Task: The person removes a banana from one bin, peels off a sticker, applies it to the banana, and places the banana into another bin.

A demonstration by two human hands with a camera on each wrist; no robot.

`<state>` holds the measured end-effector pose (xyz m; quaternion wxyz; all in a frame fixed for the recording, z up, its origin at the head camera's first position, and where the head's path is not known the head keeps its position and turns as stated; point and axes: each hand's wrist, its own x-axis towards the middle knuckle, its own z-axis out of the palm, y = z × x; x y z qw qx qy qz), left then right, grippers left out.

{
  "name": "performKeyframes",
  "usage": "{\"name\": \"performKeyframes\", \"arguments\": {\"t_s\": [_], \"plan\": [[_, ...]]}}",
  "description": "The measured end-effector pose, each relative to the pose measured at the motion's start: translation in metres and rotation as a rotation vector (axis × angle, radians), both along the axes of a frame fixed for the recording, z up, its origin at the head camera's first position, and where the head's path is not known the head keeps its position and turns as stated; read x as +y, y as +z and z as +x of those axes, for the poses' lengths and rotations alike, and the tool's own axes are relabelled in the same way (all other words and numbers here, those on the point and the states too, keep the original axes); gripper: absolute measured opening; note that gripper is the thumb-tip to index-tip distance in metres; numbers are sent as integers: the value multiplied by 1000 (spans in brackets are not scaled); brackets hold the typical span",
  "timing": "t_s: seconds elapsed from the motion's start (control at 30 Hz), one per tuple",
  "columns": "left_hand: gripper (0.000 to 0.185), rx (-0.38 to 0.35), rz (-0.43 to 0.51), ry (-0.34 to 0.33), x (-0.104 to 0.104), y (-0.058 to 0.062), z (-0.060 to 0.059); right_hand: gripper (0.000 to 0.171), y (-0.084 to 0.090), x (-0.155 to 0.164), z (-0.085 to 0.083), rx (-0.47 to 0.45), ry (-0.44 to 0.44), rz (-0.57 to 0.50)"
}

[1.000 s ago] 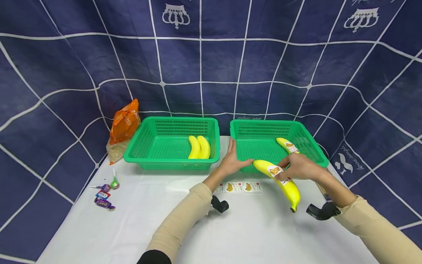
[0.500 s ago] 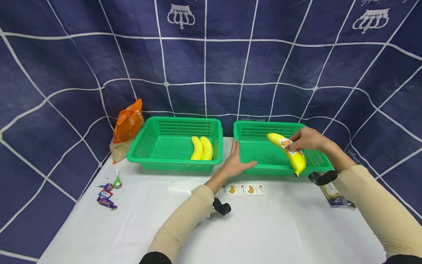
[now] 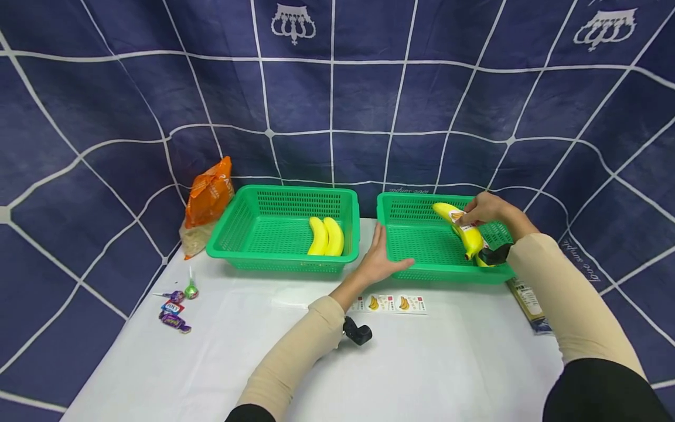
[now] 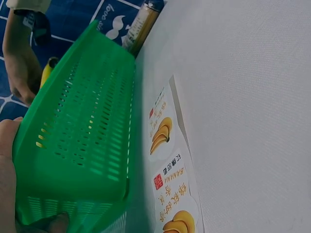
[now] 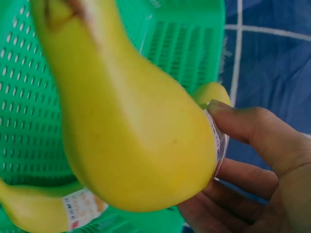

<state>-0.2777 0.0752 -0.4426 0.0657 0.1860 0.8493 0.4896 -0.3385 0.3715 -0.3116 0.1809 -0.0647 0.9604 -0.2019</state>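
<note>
My right hand pinches a yellow banana from above, with thumb and fingers at the white label round its middle. The banana is tilted over the right green basket; whether it touches the bottom cannot be told. Below it in the same basket lies another labelled banana, partly hidden in the head view. My left hand rests against the basket's near left corner, fingers spread and mostly straight. On the table in front lies a strip of banana stickers, its left end behind my left wrist.
A second green basket to the left holds two bananas. An orange bag leans beside it. Several wrapped candies lie at the left, and a flat packet lies by the right basket. A blue gridded curtain hangs behind.
The right hand has carried the labelled banana from in front of the right basket, up over its rim and into its right part. The left hand stays by the basket's corner.
</note>
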Motion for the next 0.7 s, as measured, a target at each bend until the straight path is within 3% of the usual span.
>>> {"name": "performKeyframes", "arguments": {"t_s": [0.27, 0.7], "plan": [[118, -2, 9, -1, -1, 1, 3, 47, -29, 17, -15, -32, -38, 24], [118, 8, -17, 6, 1, 2, 3, 35, -62, 27, -24, -117, -118, 60]]}}
